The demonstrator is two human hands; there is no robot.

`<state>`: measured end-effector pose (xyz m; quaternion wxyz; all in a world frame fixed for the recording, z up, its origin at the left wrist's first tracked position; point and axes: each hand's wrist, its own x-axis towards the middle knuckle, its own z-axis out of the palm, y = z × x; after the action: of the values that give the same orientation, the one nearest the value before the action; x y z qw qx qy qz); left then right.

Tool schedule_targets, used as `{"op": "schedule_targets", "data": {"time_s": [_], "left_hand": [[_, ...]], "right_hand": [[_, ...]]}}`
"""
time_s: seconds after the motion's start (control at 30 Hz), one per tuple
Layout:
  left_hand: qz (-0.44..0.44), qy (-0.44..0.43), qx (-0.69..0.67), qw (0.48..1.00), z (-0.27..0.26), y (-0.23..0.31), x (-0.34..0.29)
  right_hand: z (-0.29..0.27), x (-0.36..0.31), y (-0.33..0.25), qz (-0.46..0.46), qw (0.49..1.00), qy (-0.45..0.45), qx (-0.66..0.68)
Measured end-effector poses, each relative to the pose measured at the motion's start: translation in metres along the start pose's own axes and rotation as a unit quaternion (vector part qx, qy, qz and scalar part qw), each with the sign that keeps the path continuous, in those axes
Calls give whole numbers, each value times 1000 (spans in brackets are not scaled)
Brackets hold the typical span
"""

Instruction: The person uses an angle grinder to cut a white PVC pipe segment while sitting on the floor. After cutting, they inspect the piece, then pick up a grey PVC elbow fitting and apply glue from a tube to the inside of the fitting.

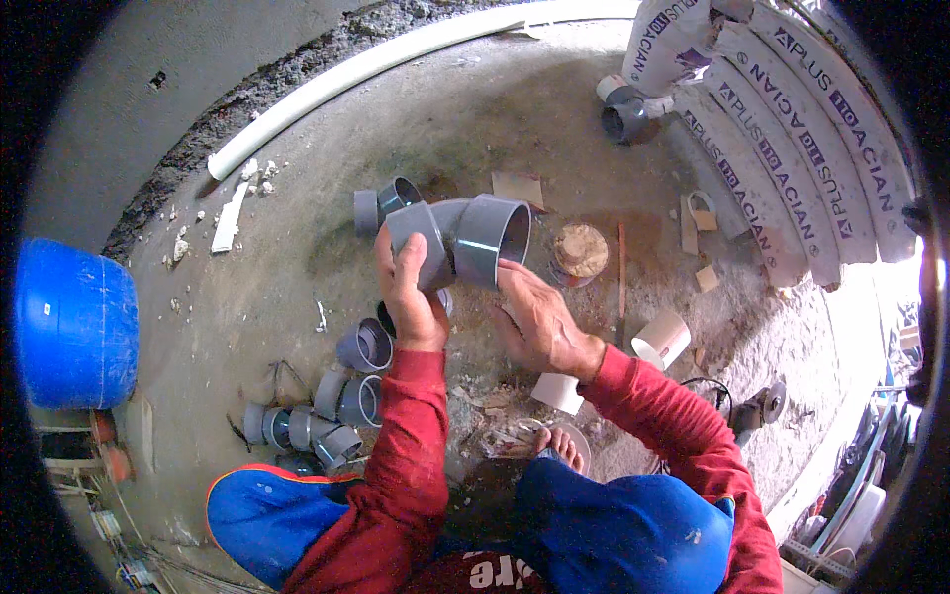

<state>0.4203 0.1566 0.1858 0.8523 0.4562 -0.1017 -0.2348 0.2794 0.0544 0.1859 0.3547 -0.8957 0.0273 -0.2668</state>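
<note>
I hold a grey plastic pipe elbow [479, 234] with two wide sockets up above the floor. My left hand [411, 287] is wrapped round its left socket, thumb on the near face. The fingers of my right hand [544, 322] are at the lower rim of the right socket, whose mouth faces right; its thumb sits lower, apart from the elbow. Just behind the elbow a smaller grey fitting [367, 212] shows in part. Below my left hand lie more grey fittings, among them a short socket [364, 346] and several joined pieces [315, 432].
A blue barrel [77, 327] stands at the left. A long white pipe [356, 81] runs along the far wall. Stacked printed sacks [792, 148] fill the far right. White pipe pieces [661, 340], a round can [580, 251] and an angle grinder [760, 410] lie on the right.
</note>
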Motion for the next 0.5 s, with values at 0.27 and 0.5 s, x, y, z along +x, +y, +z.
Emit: {"op": "schedule_targets", "data": {"time_s": [0.27, 0.5], "left_hand": [[-59, 52, 34, 996, -20, -7, -8], [95, -33, 240, 966, -5, -4, -19]], "right_hand": [[-83, -1, 46, -152, 912, -44, -380], [-53, 23, -19, -152, 978, -35, -138]]}}
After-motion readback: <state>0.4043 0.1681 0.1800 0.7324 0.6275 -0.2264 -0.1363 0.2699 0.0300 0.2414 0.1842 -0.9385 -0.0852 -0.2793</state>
